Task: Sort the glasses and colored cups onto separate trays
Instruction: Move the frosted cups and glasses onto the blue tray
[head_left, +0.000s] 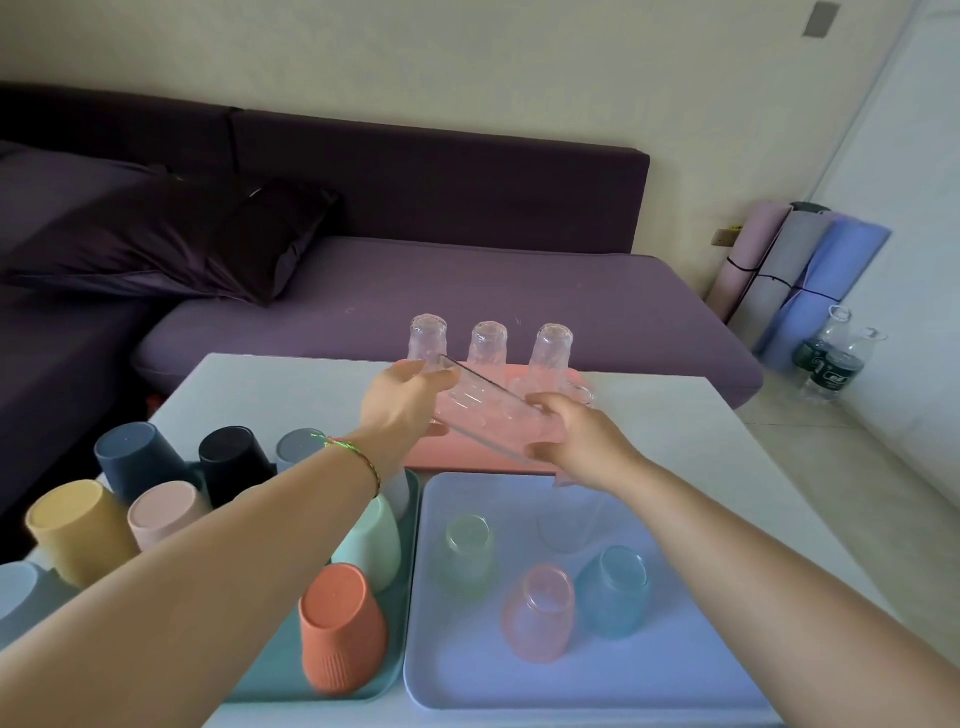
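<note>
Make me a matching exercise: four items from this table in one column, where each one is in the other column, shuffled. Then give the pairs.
1. orange cup
2. blue glass
3. middle clear glass of the far row
4. clear glass piece

A. held between the left hand and right hand
B. on the teal tray
C. on the pink tray
D. on the lavender tray

Pairs: 1-B, 2-D, 3-C, 4-A.
</note>
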